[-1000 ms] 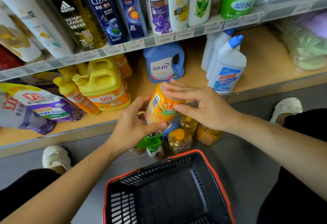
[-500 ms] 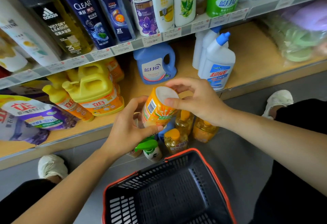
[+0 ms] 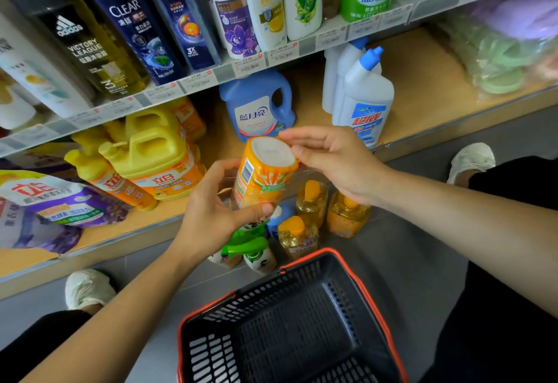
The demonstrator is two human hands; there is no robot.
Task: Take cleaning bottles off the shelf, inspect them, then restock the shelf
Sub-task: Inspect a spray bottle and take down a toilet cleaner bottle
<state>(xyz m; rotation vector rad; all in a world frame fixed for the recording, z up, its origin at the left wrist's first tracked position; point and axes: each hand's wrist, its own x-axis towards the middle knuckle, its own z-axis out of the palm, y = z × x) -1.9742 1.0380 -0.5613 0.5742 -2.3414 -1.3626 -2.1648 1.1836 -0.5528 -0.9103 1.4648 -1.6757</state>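
Inspection underway: left hand [image 3: 211, 216] grips an upturned orange bottle [image 3: 259, 177]; right hand [image 3: 338, 159], fingers relaxed, touches its base. Floor bottles [image 3: 299, 231] below the shelf [image 3: 422, 80] front edge likely await restocking.

Bright, even light; wide-angle edge warping

The left hand [image 3: 211, 216] grips an orange bottle [image 3: 262, 177], tipped so its white base faces up, in front of the lower shelf [image 3: 422, 86]. The right hand [image 3: 335, 159] has straight fingers touching the base's rim. Small yellow bottles [image 3: 297, 236] stand on the floor [image 3: 407, 246] beneath, beside a black basket [image 3: 302, 307].
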